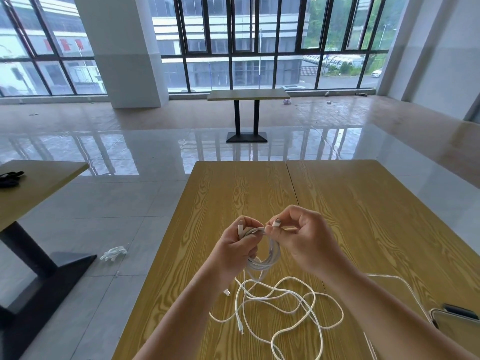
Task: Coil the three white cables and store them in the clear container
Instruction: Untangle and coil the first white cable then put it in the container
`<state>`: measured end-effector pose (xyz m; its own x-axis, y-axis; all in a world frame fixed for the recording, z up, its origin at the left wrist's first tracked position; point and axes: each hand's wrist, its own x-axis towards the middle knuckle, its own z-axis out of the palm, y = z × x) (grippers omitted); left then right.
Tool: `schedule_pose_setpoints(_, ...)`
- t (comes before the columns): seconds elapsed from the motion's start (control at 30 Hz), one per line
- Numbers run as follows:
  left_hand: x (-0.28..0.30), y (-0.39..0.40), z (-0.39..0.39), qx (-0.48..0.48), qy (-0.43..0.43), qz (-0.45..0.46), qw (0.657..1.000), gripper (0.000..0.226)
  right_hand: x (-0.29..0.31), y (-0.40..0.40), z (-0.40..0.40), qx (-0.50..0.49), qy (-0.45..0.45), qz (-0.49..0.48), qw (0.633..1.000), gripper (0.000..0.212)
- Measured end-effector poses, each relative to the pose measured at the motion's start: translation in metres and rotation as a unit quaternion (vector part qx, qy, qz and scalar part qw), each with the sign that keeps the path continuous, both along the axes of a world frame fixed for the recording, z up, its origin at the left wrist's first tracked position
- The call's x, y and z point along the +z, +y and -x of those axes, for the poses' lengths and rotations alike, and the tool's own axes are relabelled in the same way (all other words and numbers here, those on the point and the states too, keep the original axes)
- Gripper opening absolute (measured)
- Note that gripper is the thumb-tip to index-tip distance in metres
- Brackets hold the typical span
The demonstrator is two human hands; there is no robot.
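Holding a thin white charging cable wound into a small coil, I keep it raised above the wood-grain yellow surface, between my two hands. My left hand wraps round one side of the loops, its fingers curled about the strands with one white plug sticking up past the thumb. My right hand pinches the other plug end between thumb and forefinger, the remaining fingers curled behind it.

Nearest me, the loose white cables lie tangled in open loops on the surface, one small plug lying at the left of the tangle; I cannot tell where one cable stops and another begins. At my right, the rounded rim of the clear plastic container shows faintly, with a dark-edged flat object beside it that I cannot identify.

I judge this cable very light, limp and a little springy: the loops will want to open unless I grip across all the strands at once. The plugs are the stiff parts, best for steering an end; the smooth sheath looks slippery, so a pinch should sit close to the plug.

Farther off, glossy floor tiles and another table stand before tall windows.
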<state>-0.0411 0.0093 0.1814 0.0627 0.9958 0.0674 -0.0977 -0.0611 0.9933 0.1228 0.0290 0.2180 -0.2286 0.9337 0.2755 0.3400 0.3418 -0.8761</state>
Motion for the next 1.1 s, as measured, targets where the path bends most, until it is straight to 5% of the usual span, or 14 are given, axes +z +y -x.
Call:
schedule_pose_setpoints(0.1, 0.001, -0.003, 0.000, -0.037, 0.018, -0.012, 0.999, 0.003, 0.002, -0.001, 0.000, 0.013, 0.059, 0.014, 0.998, 0.012)
schedule_pose_setpoints(0.17, 0.002, -0.006, 0.001, -0.070, 0.015, -0.006, 0.997, 0.018, 0.003, -0.001, -0.001, 0.028, 0.089, 0.051, 0.994, 0.010)
schedule_pose_setpoints(0.27, 0.001, -0.010, 0.000, -0.102, 0.000, 0.007, 0.995, 0.027, 0.004, -0.001, -0.007, 0.073, 0.029, 0.120, 0.990, 0.008)
schedule_pose_setpoints(0.47, -0.002, -0.011, -0.004, -0.040, -0.121, 0.051, 0.991, 0.023, 0.005, -0.002, -0.020, 0.160, -0.012, 0.202, 0.966, 0.015)
schedule_pose_setpoints(0.83, -0.007, -0.002, -0.004, 0.105, 0.042, 0.108, 0.988, 0.048, -0.021, -0.009, -0.033, 0.168, 0.024, 0.275, 0.946, 0.025)
schedule_pose_setpoints(1.0, -0.010, -0.002, -0.012, 0.086, 0.033, 0.160, 0.983, 0.047, -0.034, -0.014, -0.041, 0.151, 0.054, 0.299, 0.941, 0.024)
schedule_pose_setpoints(1.1, -0.015, -0.003, -0.023, 0.060, -0.054, 0.206, 0.975, 0.040, -0.041, -0.017, -0.046, 0.103, 0.081, 0.293, 0.947, 0.023)
